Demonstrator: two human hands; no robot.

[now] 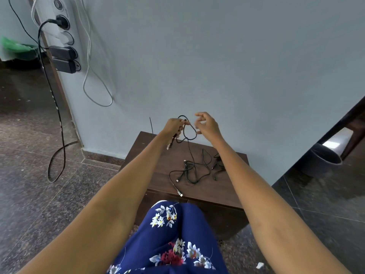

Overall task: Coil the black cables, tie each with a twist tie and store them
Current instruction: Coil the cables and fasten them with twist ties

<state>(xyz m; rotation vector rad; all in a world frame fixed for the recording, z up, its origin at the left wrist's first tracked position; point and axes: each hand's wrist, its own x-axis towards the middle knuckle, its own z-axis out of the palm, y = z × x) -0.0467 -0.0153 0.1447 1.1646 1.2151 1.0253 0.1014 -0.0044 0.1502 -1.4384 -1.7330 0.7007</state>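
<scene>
Overhead, left hand [173, 126] grips looped black cable [190, 133] beside right hand [206, 126].

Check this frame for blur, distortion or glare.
Head view: wide-angle bending curves the power strip at the edge; the left hand, right hand and cable look soft; light is even, with glare only on the floor at right.

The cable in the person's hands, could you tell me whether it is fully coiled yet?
Not yet: the left hand pinches one loop of the black cable, whose tail trails down onto the wooden table.
</scene>
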